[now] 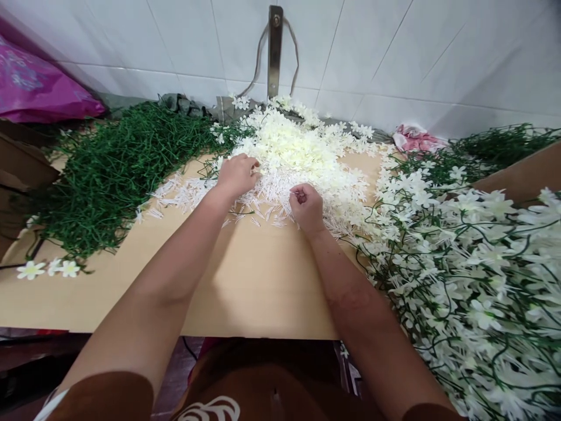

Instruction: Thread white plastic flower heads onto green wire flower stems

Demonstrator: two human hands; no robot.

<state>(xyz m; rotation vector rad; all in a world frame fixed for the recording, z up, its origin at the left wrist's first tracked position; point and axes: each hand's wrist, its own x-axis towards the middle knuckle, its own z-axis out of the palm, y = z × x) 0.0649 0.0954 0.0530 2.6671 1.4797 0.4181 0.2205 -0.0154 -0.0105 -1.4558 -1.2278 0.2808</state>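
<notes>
My left hand [239,174] is at the left edge of the cream flower heap [293,140], fingers curled around something I cannot make out. My right hand [307,206] is closed in a pinch on a thin white piece, over the front of the white stamen pile [274,196]. The two hands are a short way apart. Small white sticks lie scattered between and in front of them on the tan board [263,280]. A mound of green stems [131,158] lies to the left of my left hand.
Finished-looking white flowers on green stems [477,275] are heaped at the right. Three loose flowers [48,269] lie at the left front. A pink bag [39,88] sits at the back left. Against the tiled wall stands a metal bar [274,52]; a red-and-white cloth [416,139] is nearby.
</notes>
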